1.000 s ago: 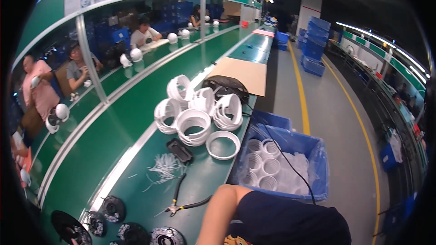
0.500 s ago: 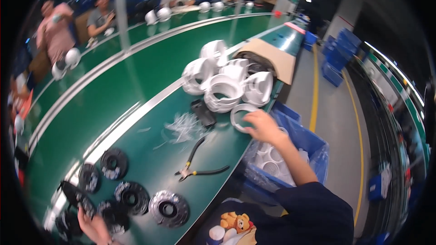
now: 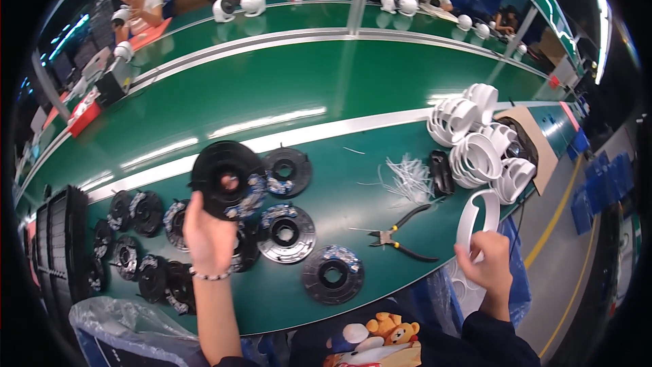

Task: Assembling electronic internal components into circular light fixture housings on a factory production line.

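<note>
My left hand point(image 3: 212, 241) holds up a round black plastic disc point(image 3: 208, 175) with a central hole and a strip of small shiny parts along its lower edge. Similar black discs point(image 3: 329, 287) lie on the green table around and below it. In my right hand point(image 3: 490, 261) is a white plastic ring point(image 3: 466, 223), raised over the table's near right edge and gripped at its lower side. Stacked white rings point(image 3: 475, 158) stand just beyond it. Between the hands lie side cutters point(image 3: 386, 236) with black handles.
White plastic offcuts point(image 3: 409, 180) are heaped beside a small black object point(image 3: 441, 172). Blue bins lined with clear plastic flank me, the right one point(image 3: 521, 285) with white rings inside. Black trays point(image 3: 58, 245) are stacked at far left. Co-workers sit across the green conveyor point(image 3: 272, 85).
My view has swung left. My left hand has lifted the black disc from among the others, and my right hand has picked the white ring up off the table's edge.
</note>
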Motion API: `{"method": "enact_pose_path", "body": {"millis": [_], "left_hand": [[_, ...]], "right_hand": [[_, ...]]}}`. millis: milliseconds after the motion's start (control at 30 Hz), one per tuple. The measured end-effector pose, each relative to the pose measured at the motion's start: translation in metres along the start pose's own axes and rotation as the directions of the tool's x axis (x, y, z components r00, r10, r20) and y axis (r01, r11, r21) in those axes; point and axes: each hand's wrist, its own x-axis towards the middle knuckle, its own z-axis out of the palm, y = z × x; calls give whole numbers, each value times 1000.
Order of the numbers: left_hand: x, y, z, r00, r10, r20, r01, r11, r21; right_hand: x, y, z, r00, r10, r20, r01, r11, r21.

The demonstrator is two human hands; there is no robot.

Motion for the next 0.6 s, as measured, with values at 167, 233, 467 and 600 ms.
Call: {"method": "enact_pose_path", "body": {"millis": [167, 233, 467, 600], "left_hand": [[-6, -12, 6, 992, 89, 84, -105, 973, 206], [-7, -18, 6, 995, 51, 86, -66, 982, 177], [-4, -19, -16, 994, 74, 77, -79, 995, 66], [-7, -14, -11, 985, 117, 125, -108, 991, -79]], "right_hand": [[34, -50, 60, 967, -157, 203, 79, 934, 348], [41, -48, 85, 956, -163, 243, 80, 945, 318], [59, -49, 105, 964, -90, 251, 30, 972, 233], [68, -37, 87, 995, -89, 36, 83, 987, 137]]}}
